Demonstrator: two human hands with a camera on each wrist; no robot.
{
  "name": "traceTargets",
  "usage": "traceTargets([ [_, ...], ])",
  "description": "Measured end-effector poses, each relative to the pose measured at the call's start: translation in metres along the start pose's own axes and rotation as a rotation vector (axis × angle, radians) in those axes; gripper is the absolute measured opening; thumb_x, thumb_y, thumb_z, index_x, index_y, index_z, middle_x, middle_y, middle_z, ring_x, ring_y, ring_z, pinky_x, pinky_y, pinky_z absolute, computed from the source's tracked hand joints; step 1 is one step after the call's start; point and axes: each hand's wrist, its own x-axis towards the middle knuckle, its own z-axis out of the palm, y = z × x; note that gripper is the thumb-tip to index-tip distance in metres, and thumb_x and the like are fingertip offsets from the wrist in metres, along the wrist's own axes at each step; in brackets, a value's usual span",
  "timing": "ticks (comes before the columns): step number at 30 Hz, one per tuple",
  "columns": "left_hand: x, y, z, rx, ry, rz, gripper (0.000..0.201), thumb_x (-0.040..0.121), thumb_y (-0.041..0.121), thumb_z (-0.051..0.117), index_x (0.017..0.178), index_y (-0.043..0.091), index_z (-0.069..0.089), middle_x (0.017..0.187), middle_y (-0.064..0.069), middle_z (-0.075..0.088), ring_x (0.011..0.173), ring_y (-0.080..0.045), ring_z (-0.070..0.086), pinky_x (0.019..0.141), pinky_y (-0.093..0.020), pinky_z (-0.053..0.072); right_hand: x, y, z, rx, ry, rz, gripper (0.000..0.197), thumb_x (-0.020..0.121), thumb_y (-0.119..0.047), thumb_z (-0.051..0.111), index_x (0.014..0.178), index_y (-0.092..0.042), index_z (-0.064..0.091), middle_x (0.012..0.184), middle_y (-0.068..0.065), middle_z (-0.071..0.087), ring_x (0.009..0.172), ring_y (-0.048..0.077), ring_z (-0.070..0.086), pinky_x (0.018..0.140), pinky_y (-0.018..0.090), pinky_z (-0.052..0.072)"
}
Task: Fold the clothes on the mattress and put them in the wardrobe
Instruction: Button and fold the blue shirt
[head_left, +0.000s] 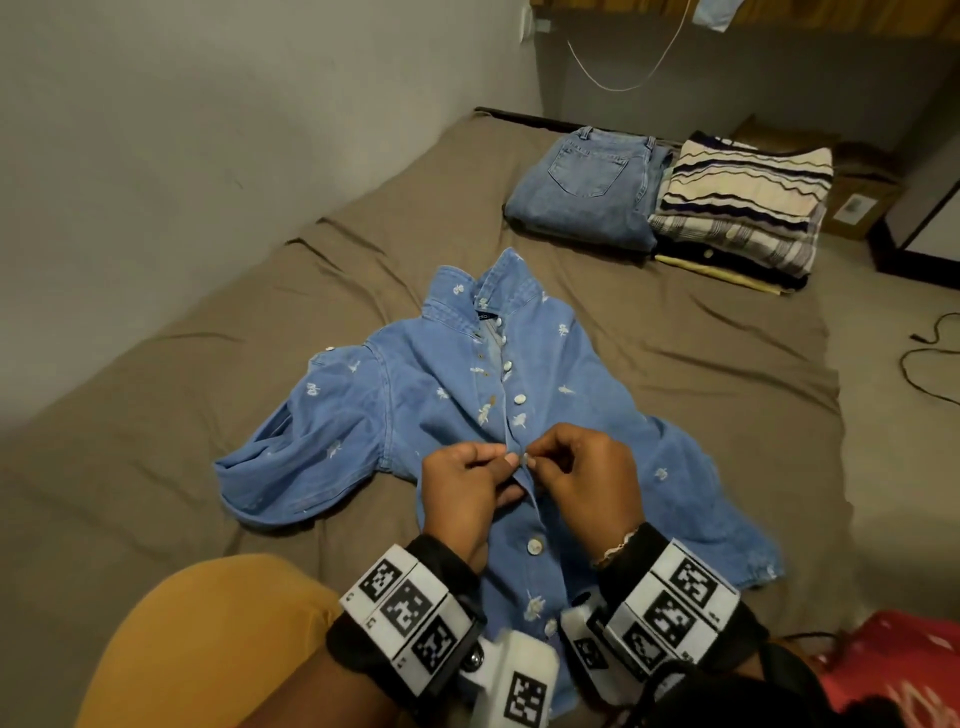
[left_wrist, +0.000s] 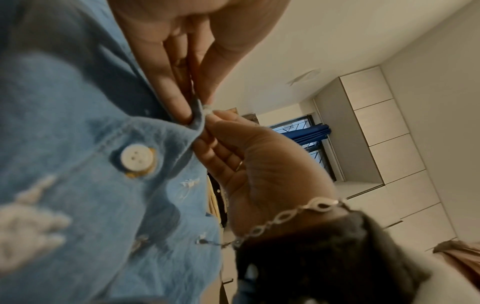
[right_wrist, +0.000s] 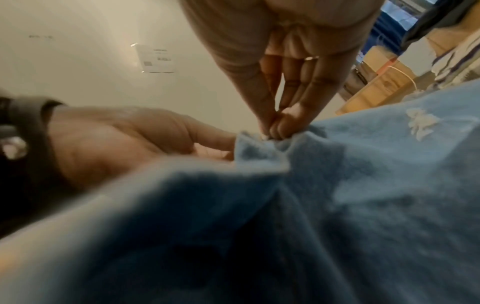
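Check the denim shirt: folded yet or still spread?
Spread, not folded. The denim shirt lies front-up on the mattress, sleeve out; left hand and right hand pinch its button placket.

Brown-sheeted mattress (head_left: 208, 395) carries denim shirt (head_left: 426, 395), folded jeans (head_left: 582, 192), striped stack (head_left: 743, 208).

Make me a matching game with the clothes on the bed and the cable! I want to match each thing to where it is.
Things:
1. denim shirt
2. folded jeans
3. striped stack
4. white cable

Places:
A. hanging on the far wall
B. spread flat, pinched by left hand and right hand
C. far right mattress edge
D. just left of the striped stack

Pairs: 1-B, 2-D, 3-C, 4-A
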Motion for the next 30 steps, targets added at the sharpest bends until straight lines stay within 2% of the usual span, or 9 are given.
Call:
traceTargets([
  [2, -0.001, 0.001, 0.001, -0.005, 0.003, 0.003, 0.016, 0.085, -0.006, 0.059, 0.072, 0.004, 0.061, 0.066, -0.008, 0.063, 0.060, -0.013, 0.062, 0.053, -0.017, 0.052, -0.001, -0.001, 0.001, -0.043, 0.037, -0.032, 0.006, 0.075, -0.005, 0.069, 0.070, -0.010, 0.069, 0.069, 0.003, 0.070, 0.069, 0.023, 0.065, 0.069, 0.035, 0.051],
  [5, -0.001, 0.001, 0.000, 0.009, 0.012, 0.013, 0.017, 0.084, -0.006, 0.059, 0.071, 0.005, 0.061, 0.063, -0.007, 0.063, 0.061, -0.015, 0.061, 0.052, -0.019, 0.052, -0.002, -0.003, 0.000, 0.057, 0.027, 0.011, 0.007, 0.075, -0.005, 0.072, 0.069, -0.009, 0.069, 0.068, 0.002, 0.069, 0.066, 0.017, 0.064, 0.068, 0.034, 0.052],
  [10, -0.003, 0.001, 0.000, -0.005, 0.017, 0.020, 0.017, 0.084, -0.007, 0.059, 0.072, 0.005, 0.061, 0.058, -0.003, 0.063, 0.056, -0.011, 0.063, 0.052, -0.019, 0.053, -0.004, -0.001, 0.003, 0.095, 0.039, 0.020, 0.009, 0.075, -0.001, 0.070, 0.072, -0.010, 0.071, 0.070, 0.001, 0.071, 0.069, 0.016, 0.066, 0.070, 0.033, 0.053],
  [12, -0.003, 0.000, 0.001, -0.003, 0.020, 0.036, 0.017, 0.084, -0.007, 0.060, 0.073, 0.005, 0.061, 0.061, -0.005, 0.063, 0.056, -0.010, 0.062, 0.054, -0.019, 0.053, -0.004, 0.002, 0.005, 0.096, 0.047, 0.017, 0.011, 0.075, 0.000, 0.069, 0.072, -0.011, 0.071, 0.070, 0.000, 0.070, 0.070, 0.015, 0.066, 0.071, 0.033, 0.053],
  [16, -0.005, 0.000, 0.002, 0.027, 0.009, 0.091, 0.015, 0.084, -0.006, 0.060, 0.075, 0.006, 0.062, 0.070, -0.009, 0.063, 0.062, -0.012, 0.063, 0.056, -0.018, 0.054, -0.001, 0.003, 0.003, 0.194, 0.042, 0.079, 0.029, 0.072, 0.002, 0.072, 0.061, -0.023, 0.062, 0.060, -0.011, 0.064, 0.062, 0.004, 0.061, 0.065, 0.023, 0.051],
  [19, -0.007, 0.001, 0.005, 0.011, -0.056, 0.121, 0.018, 0.091, -0.002, 0.052, 0.079, 0.005, 0.064, 0.072, -0.008, 0.064, 0.063, -0.009, 0.064, 0.058, -0.018, 0.054, 0.003, 0.007, 0.000, 0.387, 0.047, 0.161, 0.036, 0.068, 0.009, 0.073, 0.058, -0.024, 0.062, 0.054, -0.010, 0.063, 0.058, 0.003, 0.059, 0.065, 0.022, 0.050],
  [22, -0.007, 0.002, 0.004, -0.007, -0.098, 0.102, 0.025, 0.094, -0.006, 0.042, 0.083, 0.003, 0.062, 0.069, -0.005, 0.067, 0.061, -0.006, 0.066, 0.058, -0.017, 0.054, 0.004, 0.009, -0.001, 0.444, 0.035, 0.164, 0.035, 0.071, 0.010, 0.070, 0.061, -0.023, 0.065, 0.058, -0.007, 0.066, 0.062, 0.007, 0.062, 0.070, 0.026, 0.051],
  [27, -0.004, 0.005, -0.001, -0.025, -0.071, 0.084, 0.021, 0.087, -0.013, 0.050, 0.077, 0.003, 0.060, 0.062, -0.004, 0.068, 0.056, -0.008, 0.066, 0.053, -0.016, 0.053, -0.003, 0.002, 0.001, 0.497, -0.096, 0.156, 0.028, 0.070, 0.006, 0.074, 0.072, -0.020, 0.066, 0.069, 0.003, 0.066, 0.067, 0.009, 0.061, 0.069, 0.021, 0.053],
  [30, -0.002, 0.005, -0.002, -0.035, -0.076, 0.048, 0.020, 0.088, -0.010, 0.050, 0.077, 0.003, 0.059, 0.053, -0.001, 0.065, 0.049, -0.007, 0.062, 0.051, -0.017, 0.053, -0.004, 0.005, 0.001, 0.329, -0.073, 0.067, 0.028, 0.072, 0.008, 0.071, 0.077, -0.018, 0.064, 0.068, -0.003, 0.063, 0.065, 0.004, 0.058, 0.067, 0.014, 0.049],
])
